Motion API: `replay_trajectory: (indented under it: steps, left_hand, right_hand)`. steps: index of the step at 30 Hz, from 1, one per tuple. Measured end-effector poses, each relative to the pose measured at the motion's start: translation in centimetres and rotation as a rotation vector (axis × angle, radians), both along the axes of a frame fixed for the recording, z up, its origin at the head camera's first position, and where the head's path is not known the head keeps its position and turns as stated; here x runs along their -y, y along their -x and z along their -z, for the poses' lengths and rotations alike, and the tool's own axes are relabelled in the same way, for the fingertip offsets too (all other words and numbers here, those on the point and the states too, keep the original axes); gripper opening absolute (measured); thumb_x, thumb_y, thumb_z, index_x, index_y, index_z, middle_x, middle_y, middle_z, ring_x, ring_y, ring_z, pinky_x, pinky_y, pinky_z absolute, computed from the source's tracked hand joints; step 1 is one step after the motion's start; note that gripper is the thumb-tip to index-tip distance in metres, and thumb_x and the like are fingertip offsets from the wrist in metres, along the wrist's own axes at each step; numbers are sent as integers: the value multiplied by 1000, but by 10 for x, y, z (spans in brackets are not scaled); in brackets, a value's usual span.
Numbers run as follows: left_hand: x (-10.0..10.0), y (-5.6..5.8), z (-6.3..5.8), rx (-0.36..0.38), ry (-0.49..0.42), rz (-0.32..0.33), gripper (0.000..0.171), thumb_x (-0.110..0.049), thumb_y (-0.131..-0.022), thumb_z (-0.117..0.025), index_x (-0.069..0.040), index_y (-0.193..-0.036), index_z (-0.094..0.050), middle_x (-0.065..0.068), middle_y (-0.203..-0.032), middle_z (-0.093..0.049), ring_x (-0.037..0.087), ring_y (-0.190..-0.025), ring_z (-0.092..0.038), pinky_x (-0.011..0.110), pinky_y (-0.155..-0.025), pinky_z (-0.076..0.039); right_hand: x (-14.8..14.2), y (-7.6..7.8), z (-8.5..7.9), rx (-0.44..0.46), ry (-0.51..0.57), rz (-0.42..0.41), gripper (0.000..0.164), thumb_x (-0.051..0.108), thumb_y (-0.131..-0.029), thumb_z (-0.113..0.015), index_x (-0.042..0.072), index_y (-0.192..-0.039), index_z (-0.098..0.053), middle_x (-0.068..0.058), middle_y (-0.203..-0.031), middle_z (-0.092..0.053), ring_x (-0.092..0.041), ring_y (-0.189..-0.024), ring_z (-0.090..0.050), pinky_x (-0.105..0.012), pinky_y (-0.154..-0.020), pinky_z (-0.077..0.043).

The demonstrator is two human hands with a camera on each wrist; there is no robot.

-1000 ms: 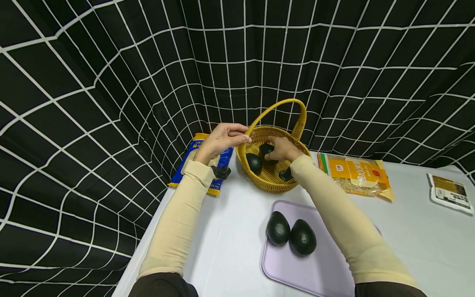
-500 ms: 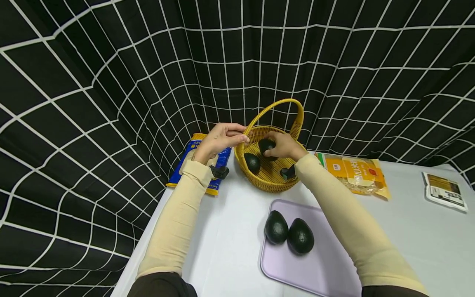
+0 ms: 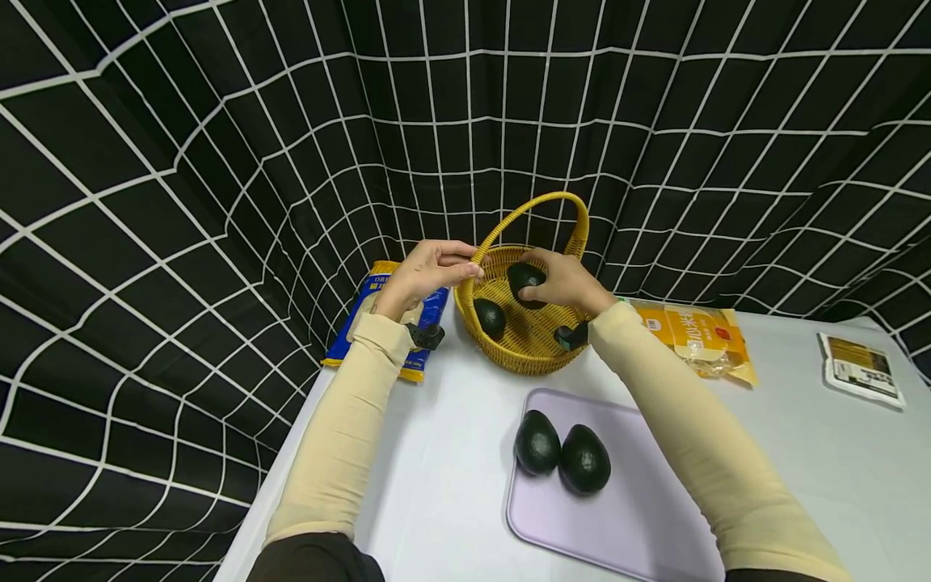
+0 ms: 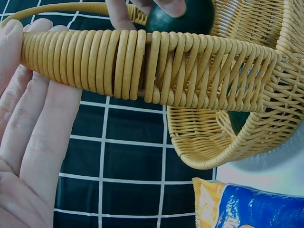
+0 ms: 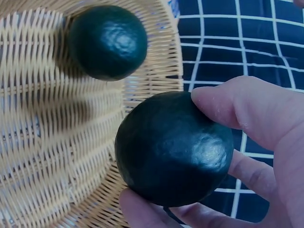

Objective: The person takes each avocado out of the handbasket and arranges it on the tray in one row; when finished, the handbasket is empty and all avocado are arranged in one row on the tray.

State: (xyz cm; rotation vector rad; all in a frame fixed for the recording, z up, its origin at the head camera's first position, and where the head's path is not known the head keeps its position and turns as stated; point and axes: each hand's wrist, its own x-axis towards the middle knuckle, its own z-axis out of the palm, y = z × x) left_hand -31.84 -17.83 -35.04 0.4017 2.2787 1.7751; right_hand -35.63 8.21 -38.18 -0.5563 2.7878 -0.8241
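Observation:
My right hand [image 3: 567,279] grips a dark green avocado [image 3: 524,277] between thumb and fingers, over the yellow wicker basket [image 3: 531,364]. In the right wrist view this avocado [image 5: 173,149] shows large, the thumb on its upper side and fingertips beneath. A second avocado [image 3: 490,318] lies inside at the basket's left. My left hand [image 3: 422,276] pinches the left side of the arched handle [image 3: 534,200]; in the left wrist view the thumb is on one face of the handle [image 4: 85,61], with fingers behind it.
In front of the basket, a lilac tray [image 3: 618,525] holds two avocados [image 3: 585,459] side by side. A blue bag [image 3: 435,311] lies left of the basket, an orange food bag [image 3: 701,335] to the right, and a white-edged packet [image 3: 863,370] farther right. Black gridded cloth [image 3: 436,89] hangs behind.
My right hand has raised its avocado up from the basket's floor, and more of the fruit now shows. The left hand keeps its hold on the handle. The whole view has shifted slightly.

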Motion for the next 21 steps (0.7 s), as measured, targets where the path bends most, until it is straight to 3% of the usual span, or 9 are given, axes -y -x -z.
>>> replay_trajectory:
  steps: [7, 21]
  left_hand:
    - [0, -1, 0, 7, 0, -5, 34, -9, -98, -67, -1, -131, -65, 14, -114, -76, 21, -102, -74, 38, -97, -58]
    - [-1, -2, -2, -2, -1, 6, 35, -8, -98, -67, 0, -132, -64, 15, -112, -76, 17, -100, -74, 35, -95, -58]
  right_hand:
    - [-4, -12, -9, -19, 35, 16, 65, 28, -89, -76, 14, -146, -49, -18, -143, -56, -37, -120, -58, -55, -100, -52]
    - [-15, -32, -13, -40, 79, 57, 65, 34, -88, -76, 21, -146, -50, -16, -124, -62, -34, -107, -59, -47, -84, -54]
